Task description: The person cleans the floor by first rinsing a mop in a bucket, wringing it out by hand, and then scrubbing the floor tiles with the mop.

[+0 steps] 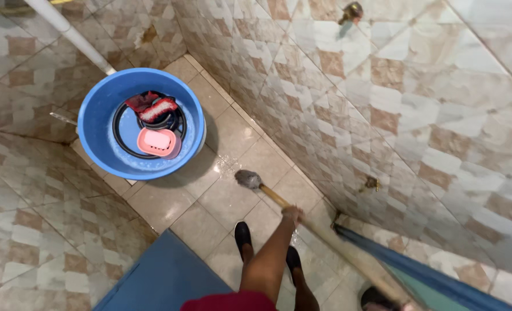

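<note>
My left hand [293,214] is closed round the wooden handle [325,233] of a long floor brush. The arm reaches forward from the bottom middle of the view. The brush's grey head [248,179] rests on the wet beige floor tiles near the foot of the right wall. The handle runs back to the bottom right corner. A dark shape [374,298] lies beside its lower end, and I cannot tell what it is. My right hand does not show. My feet in black shoes [242,235] stand just behind the brush head.
A blue basin [97,106] stands in the far corner with soapy water, a black ring, a pink soap dish [157,141] and a red brush [158,108]. A white pipe [71,33] leans above it. Metal taps [352,10] stick out of the tiled right wall. Blue panels [163,276] frame the bottom.
</note>
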